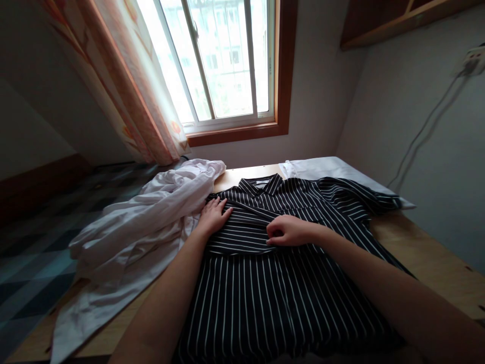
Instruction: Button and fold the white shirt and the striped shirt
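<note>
A black shirt with white stripes point(242, 298) lies spread on a wooden table, its collar toward the window. One sleeve is folded across the chest from the left, its stripes running sideways. My left hand point(214, 216) rests flat on the shirt near its left shoulder, fingers spread. Over the middle of the shirt, my right hand point(290, 231) has its fingers curled in against the folded sleeve; what they pinch, if anything, is too small to make out. The other sleeve point(352, 192) reaches out to the right.
A crumpled white cloth point(151, 212) lies left of the shirt, and a folded white cloth point(329, 167) lies behind its right shoulder. Bare wood of the table point(435, 253) shows at right. A checked bed cover point(34, 253), curtain point(125, 76) and window stand beyond.
</note>
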